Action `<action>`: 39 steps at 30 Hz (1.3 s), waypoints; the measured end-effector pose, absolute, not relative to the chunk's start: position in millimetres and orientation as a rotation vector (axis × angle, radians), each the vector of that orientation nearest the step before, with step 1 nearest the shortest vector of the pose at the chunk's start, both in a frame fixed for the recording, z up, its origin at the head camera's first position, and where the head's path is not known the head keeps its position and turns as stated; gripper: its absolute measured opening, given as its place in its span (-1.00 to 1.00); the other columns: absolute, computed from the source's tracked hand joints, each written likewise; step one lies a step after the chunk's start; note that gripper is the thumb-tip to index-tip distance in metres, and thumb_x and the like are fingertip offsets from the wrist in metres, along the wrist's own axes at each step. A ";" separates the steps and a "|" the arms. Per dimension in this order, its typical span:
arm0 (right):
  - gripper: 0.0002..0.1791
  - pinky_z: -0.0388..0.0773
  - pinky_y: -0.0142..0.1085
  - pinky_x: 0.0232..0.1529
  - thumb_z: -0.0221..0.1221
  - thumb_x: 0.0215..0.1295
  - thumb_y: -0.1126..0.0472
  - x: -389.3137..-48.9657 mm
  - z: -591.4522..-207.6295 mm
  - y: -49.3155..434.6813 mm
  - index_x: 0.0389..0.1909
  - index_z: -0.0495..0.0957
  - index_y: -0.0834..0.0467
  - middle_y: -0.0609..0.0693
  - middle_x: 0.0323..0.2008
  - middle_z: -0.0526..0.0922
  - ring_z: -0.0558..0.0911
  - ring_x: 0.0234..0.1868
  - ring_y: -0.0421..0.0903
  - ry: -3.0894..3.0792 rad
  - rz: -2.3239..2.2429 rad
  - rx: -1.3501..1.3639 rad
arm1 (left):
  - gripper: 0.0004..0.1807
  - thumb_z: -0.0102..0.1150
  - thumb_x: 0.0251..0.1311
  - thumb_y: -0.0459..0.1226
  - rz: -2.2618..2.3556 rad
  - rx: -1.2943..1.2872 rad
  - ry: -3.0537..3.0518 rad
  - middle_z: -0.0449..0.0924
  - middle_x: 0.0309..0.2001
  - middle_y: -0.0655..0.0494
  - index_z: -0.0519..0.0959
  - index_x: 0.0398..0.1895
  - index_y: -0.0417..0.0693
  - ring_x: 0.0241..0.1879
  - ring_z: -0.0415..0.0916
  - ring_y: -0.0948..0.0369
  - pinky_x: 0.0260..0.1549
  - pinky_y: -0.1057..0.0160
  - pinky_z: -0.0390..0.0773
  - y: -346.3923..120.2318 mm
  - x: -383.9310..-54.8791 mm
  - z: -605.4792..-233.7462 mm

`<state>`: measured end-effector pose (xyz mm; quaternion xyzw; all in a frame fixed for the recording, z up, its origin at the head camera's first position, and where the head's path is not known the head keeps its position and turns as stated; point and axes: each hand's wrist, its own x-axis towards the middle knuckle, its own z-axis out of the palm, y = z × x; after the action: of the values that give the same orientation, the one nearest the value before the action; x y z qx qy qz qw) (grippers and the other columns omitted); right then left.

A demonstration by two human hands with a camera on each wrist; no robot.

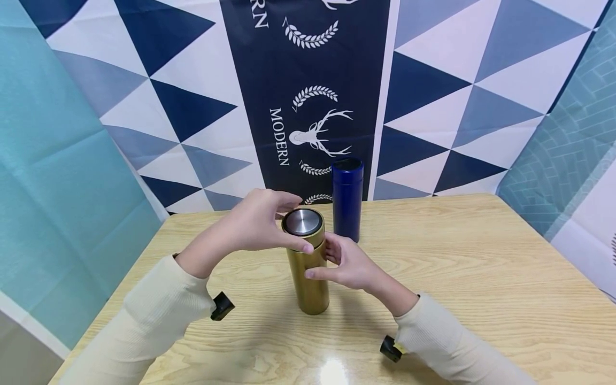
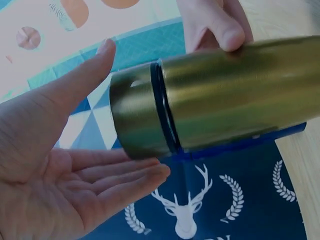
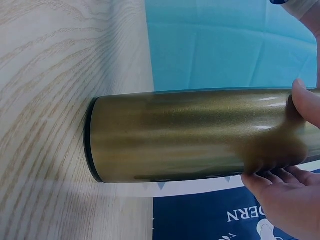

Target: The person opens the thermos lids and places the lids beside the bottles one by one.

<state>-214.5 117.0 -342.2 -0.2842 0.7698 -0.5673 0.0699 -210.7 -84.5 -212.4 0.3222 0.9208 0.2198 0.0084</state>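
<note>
We locate the gold flask (image 1: 313, 289) near the middle of the worktop (image 1: 457, 256), upright, with its base directed downward. Its cap (image 1: 302, 222), faced with a brushed silver disc, is seated on the body; in the left wrist view we see a dark band at the joint between cap and body.

We find the left hand (image 1: 255, 222) at the cap, thumb on the near side and fingers on the far side. Thumb and fingers are spread apart and nearly straight; the left wrist view shows a gap between the thumb and the cap. Whether the fingertips touch the cap, we cannot tell.

We find the right hand (image 1: 355, 264) lower down, clamped on the body of the gold flask, just below the cap. Its thumb lies along the near side and its fingers bend around the opposite side.

We note a blue flask (image 1: 347, 203) standing upright on the worktop, behind the gold flask and to its right, near the far edge. Behind it hangs a dark panel (image 1: 315, 67) printed with white antlers and leaf sprays. Both forearms carry cream sleeves (image 1: 154, 313), each with a small black device (image 1: 222, 306) at the cuff.
</note>
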 end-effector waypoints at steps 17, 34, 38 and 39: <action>-0.28 0.41 -0.03 0.33 0.38 0.08 0.25 -214.5 -343.5 115.4 0.27 0.32 0.24 0.17 0.18 0.55 0.55 0.22 0.07 2.273 -1.735 -0.870 | -0.23 0.49 -0.11 -0.37 1.006 1.258 2.182 0.55 0.20 -0.10 0.40 0.27 -0.24 0.22 0.52 0.11 0.29 0.15 0.43 -103.8 -265.9 -221.0; -0.23 0.36 -0.01 0.37 0.35 0.10 0.28 -217.7 -344.9 116.5 0.33 0.23 0.27 0.20 0.24 0.49 0.50 0.27 0.10 2.215 -1.741 -0.867 | -0.31 0.51 -0.13 -0.32 1.017 1.195 2.349 0.62 0.13 -0.04 0.50 0.18 -0.18 0.10 0.61 0.15 0.18 0.17 0.54 -101.3 -256.4 -222.3; -0.23 0.37 -0.02 0.37 0.36 0.10 0.27 -217.8 -344.9 116.5 0.32 0.24 0.26 0.19 0.23 0.49 0.50 0.26 0.09 2.220 -1.733 -0.857 | -0.31 0.53 -0.15 -0.29 1.000 1.173 2.414 0.63 0.11 -0.01 0.51 0.16 -0.16 0.07 0.63 0.16 0.16 0.18 0.55 -100.4 -252.5 -221.4; -0.23 0.37 -0.02 0.36 0.36 0.10 0.26 -217.8 -344.8 116.7 0.32 0.24 0.26 0.19 0.23 0.50 0.51 0.26 0.09 2.223 -1.730 -0.856 | -0.30 0.54 -0.16 -0.28 0.995 1.162 2.431 0.63 0.11 0.00 0.51 0.16 -0.16 0.07 0.63 0.16 0.16 0.18 0.55 -100.3 -251.2 -221.1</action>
<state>-217.8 116.7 -344.8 -0.2892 0.7514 -0.5848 0.0988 -251.2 -100.3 -221.1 0.4009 0.8387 0.3433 0.1342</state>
